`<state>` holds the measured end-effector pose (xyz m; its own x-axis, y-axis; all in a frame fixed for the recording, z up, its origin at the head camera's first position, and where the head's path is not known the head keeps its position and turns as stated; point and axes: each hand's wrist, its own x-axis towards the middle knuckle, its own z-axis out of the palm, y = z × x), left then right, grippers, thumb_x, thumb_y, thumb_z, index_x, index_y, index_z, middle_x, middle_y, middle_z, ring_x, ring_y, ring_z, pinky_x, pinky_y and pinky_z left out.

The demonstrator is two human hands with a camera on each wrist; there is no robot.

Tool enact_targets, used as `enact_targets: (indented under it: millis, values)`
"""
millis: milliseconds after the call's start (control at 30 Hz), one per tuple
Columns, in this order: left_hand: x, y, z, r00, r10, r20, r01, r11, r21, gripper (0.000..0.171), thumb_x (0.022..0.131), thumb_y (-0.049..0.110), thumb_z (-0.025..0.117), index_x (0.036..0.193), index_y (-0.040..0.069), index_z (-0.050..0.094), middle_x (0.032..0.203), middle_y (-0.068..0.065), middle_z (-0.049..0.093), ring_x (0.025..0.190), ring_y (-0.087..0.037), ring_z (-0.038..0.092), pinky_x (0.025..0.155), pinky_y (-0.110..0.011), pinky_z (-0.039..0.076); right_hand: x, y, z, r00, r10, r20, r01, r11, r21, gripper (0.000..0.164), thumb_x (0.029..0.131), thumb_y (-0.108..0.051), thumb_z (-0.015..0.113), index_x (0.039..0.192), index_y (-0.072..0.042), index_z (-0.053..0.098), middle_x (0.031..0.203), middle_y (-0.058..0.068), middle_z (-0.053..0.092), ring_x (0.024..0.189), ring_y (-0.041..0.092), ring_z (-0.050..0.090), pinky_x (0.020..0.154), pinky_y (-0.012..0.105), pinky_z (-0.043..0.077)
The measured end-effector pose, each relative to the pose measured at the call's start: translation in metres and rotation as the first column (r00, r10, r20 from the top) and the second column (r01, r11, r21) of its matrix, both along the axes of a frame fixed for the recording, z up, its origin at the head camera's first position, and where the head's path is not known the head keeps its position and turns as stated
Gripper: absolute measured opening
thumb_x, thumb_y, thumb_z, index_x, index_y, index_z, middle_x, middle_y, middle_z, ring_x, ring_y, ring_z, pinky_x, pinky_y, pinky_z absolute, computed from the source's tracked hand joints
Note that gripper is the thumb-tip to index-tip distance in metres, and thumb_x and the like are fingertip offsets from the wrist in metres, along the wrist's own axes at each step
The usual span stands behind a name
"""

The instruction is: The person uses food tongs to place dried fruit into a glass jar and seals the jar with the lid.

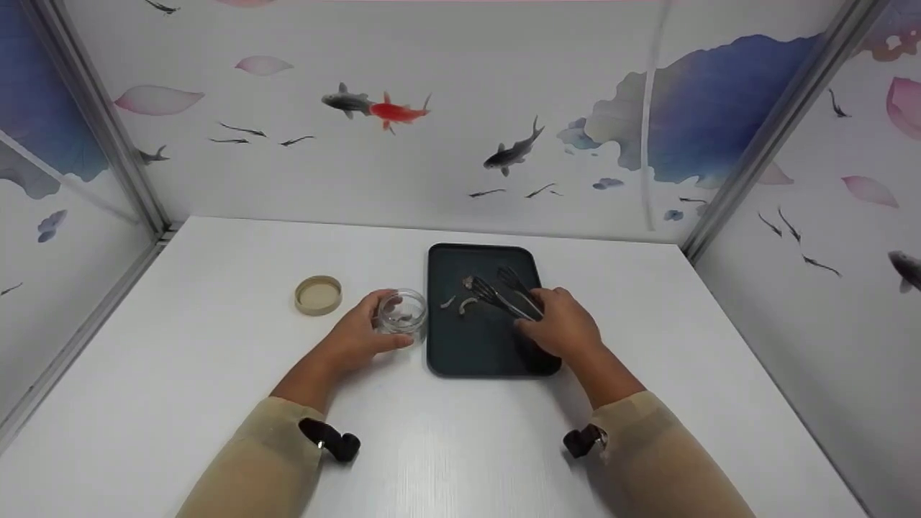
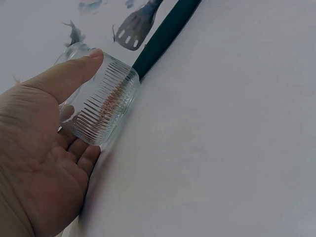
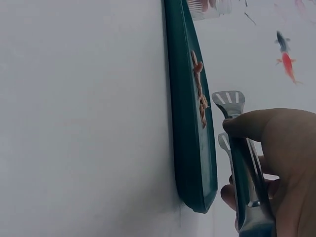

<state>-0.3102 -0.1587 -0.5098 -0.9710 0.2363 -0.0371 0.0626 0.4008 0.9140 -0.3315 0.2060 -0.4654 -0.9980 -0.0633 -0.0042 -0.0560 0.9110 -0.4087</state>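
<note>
My left hand (image 1: 357, 332) grips a clear, ribbed glass jar (image 2: 111, 101) between thumb and fingers. The jar stands uncapped on the table beside the tray's left edge, and small brownish pieces show low inside it. In my right hand (image 1: 568, 325) is a pair of metal tongs (image 3: 247, 168) with slotted ends, their two arms apart. The tong tips reach over the dark green tray (image 1: 478, 356). Several small, curled, brownish dried pieces (image 3: 198, 84) lie on the tray, close to the tips in the head view.
A round beige lid (image 1: 317, 296) lies on the white table (image 1: 417, 446), left of the jar. White panels (image 1: 446, 173) painted with fish and petals stand behind and at both sides, with metal posts (image 1: 763, 144) at the corners.
</note>
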Motion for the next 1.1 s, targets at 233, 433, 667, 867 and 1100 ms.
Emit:
enact_targets:
  millis: [233,433,667,867,1100]
  values:
    - [-0.0004,-0.0004,0.0012,1.0,0.002,-0.008,-0.002,1.0,-0.006,0.094,0.085,0.038,0.092,0.162,0.022,0.039,0.164,0.002,0.052,0.157,-0.033,0.043,0.13,-0.052,0.034,-0.0032,0.0001,-0.0034,1.0,-0.011,0.018,0.01,0.999,0.035,0.065,0.097,-0.039,0.076,0.152,-0.009,0.058,0.133,0.016,0.066,0.109,0.028,0.064,0.097,0.049,0.056]
    - [-0.0014,-0.0014,-0.0005,1.0,-0.002,-0.009,0.002,1.0,0.012,0.094,0.086,0.035,0.091,0.163,0.019,0.038,0.165,-0.001,0.051,0.157,-0.034,0.042,0.13,-0.052,0.034,-0.0039,-0.0023,-0.0034,1.0,-0.01,0.028,0.01,1.0,0.013,0.061,0.098,-0.036,0.074,0.151,-0.009,0.06,0.13,0.015,0.066,0.11,0.028,0.064,0.098,0.049,0.056]
    - [-0.0022,-0.0018,-0.0009,1.0,0.005,-0.001,-0.005,1.0,0.003,0.096,0.085,0.039,0.092,0.162,0.02,0.039,0.165,-0.003,0.05,0.157,-0.035,0.043,0.129,-0.053,0.035,-0.003,-0.0034,-0.0031,1.0,-0.01,0.001,0.01,1.0,0.001,0.044,0.103,-0.025,0.072,0.144,-0.011,0.066,0.126,0.013,0.068,0.113,0.028,0.066,0.099,0.05,0.055]
    - [-0.0014,-0.0008,0.0012,1.0,0.005,0.011,-0.005,1.0,0.006,0.094,0.087,0.035,0.091,0.164,0.022,0.037,0.166,-0.003,0.048,0.156,-0.037,0.044,0.128,-0.054,0.037,-0.0028,-0.0038,-0.0042,1.0,-0.017,-0.005,0.017,1.0,0.001,0.034,0.104,-0.019,0.069,0.138,-0.015,0.07,0.127,0.01,0.07,0.112,0.026,0.066,0.096,0.048,0.056]
    - [-0.0027,-0.001,-0.0011,1.0,0.012,0.022,-0.013,1.0,0.011,0.097,0.085,0.036,0.092,0.164,0.023,0.037,0.166,-0.003,0.048,0.156,-0.037,0.045,0.126,-0.052,0.038,-0.0026,-0.0043,-0.0059,1.0,-0.024,-0.007,0.024,1.0,-0.009,0.035,0.104,-0.019,0.07,0.139,-0.016,0.071,0.133,0.011,0.07,0.118,0.028,0.067,0.101,0.05,0.056]
